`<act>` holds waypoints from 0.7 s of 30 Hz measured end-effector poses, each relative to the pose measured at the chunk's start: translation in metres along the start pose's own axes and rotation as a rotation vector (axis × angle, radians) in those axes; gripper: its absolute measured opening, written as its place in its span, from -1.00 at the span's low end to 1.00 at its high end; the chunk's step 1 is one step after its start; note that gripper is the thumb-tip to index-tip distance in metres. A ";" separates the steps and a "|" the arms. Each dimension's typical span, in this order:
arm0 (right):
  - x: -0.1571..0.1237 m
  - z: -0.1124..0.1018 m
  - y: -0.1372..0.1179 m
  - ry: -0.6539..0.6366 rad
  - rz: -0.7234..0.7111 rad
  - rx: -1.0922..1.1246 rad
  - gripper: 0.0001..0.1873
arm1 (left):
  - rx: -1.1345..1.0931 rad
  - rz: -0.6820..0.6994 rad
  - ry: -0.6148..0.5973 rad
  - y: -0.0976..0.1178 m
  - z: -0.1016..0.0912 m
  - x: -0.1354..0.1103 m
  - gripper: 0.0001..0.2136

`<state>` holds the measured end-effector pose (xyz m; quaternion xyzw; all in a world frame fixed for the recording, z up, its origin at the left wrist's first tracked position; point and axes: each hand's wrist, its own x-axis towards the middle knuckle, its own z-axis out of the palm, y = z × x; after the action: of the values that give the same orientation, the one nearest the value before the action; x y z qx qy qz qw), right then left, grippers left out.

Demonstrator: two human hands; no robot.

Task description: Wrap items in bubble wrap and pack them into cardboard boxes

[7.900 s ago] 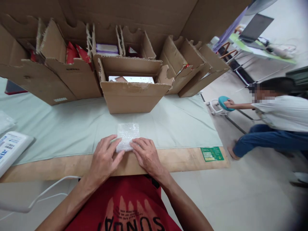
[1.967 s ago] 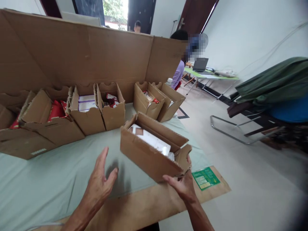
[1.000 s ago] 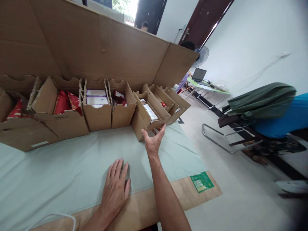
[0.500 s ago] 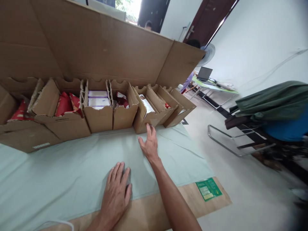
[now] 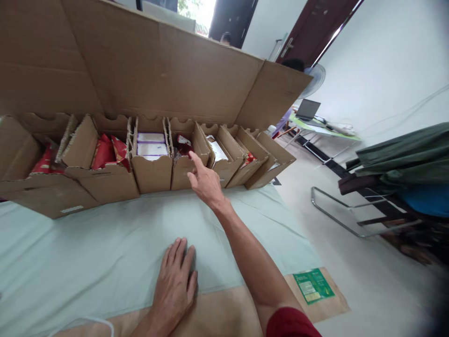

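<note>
My left hand point(image 5: 175, 278) lies flat on the pale green cloth point(image 5: 115, 252), fingers stretched out, holding nothing. Raised in front of the row of cardboard bins, my right hand point(image 5: 205, 182) has its thumb and forefinger apart and nothing in its grasp. Its fingertips are nearest the cardboard bin point(image 5: 187, 175) with dark red packets point(image 5: 184, 144) inside. Left of that bin, another holds white boxes with purple edges point(image 5: 152, 149). To the right, a bin contains a white pack point(image 5: 218, 150), and the following one a small red packet point(image 5: 249, 159). Red bags point(image 5: 104, 152) fill bins farther left.
A tall cardboard panel point(image 5: 168, 65) stands behind the bins. A green label point(image 5: 313, 285) is on the brown board under the cloth. Rightward are a chair with a dark green cloth point(image 5: 407, 157), a table with a laptop point(image 5: 307, 110), and a fan point(image 5: 315, 80).
My right hand has risen from near the cloth and moved left and forward, toward the bin with dark red packets. The left hand still rests on the cloth; the view has shifted slightly.
</note>
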<state>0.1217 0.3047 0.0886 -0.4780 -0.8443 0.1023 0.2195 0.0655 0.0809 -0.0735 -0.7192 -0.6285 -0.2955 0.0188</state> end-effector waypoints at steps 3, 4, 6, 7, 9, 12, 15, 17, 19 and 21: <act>0.019 -0.004 -0.015 -0.050 0.053 -0.134 -0.47 | -0.034 -0.013 0.020 -0.001 0.000 -0.001 -0.51; 0.021 -0.005 -0.018 -0.047 0.062 -0.162 -0.51 | -0.048 -0.017 0.028 -0.001 -0.002 -0.001 -0.50; 0.025 -0.009 -0.021 -0.063 0.054 -0.215 -0.55 | -0.077 -0.021 0.039 0.002 -0.006 0.000 -0.50; 0.027 -0.011 -0.022 -0.087 0.044 -0.242 -0.55 | -0.092 -0.021 0.041 0.004 -0.010 0.000 -0.50; 0.031 -0.016 -0.025 -0.132 0.028 -0.283 -0.58 | -0.122 -0.015 0.049 0.009 -0.019 0.001 -0.51; 0.035 -0.023 -0.030 -0.147 0.025 -0.294 -0.65 | -0.166 -0.015 0.070 0.015 -0.036 0.002 -0.51; 0.018 -0.030 -0.034 -0.142 0.033 -0.285 -0.66 | -0.197 -0.042 0.106 0.015 -0.053 -0.002 -0.54; -0.011 -0.037 -0.034 -0.149 0.043 -0.277 -0.67 | -0.208 -0.079 0.145 0.011 -0.065 -0.006 -0.57; -0.053 -0.048 -0.027 -0.166 0.043 -0.236 -0.70 | -0.218 -0.137 0.188 0.004 -0.077 -0.009 -0.57; -0.102 -0.066 -0.013 -0.179 0.016 -0.128 -0.74 | -0.229 -0.216 0.232 -0.004 -0.089 -0.010 -0.54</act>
<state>0.1881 0.2081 0.1238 -0.4868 -0.8614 0.0924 0.1115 0.0261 0.0377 -0.0060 -0.6061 -0.6580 -0.4463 -0.0224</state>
